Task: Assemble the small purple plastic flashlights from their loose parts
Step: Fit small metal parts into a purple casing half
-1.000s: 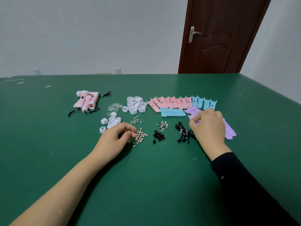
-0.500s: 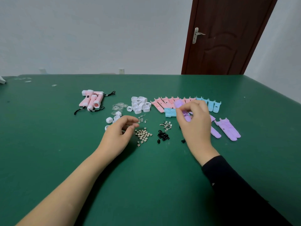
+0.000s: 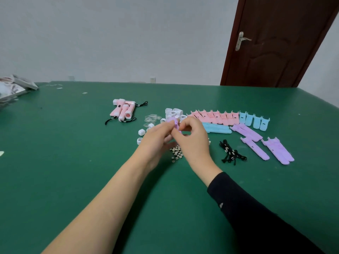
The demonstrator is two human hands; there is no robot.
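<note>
Left hand [image 3: 156,139] and right hand [image 3: 195,142] had a pinching grip on one purple shell half [image 3: 175,123]: light, stiff, probably best held edgewise.

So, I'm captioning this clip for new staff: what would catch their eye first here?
The left hand and right hand meet mid-table, pinching one purple shell. Right of them lie rows of pink shells, blue shells and spare purple shells. Finished pink flashlights sit back left.
</note>
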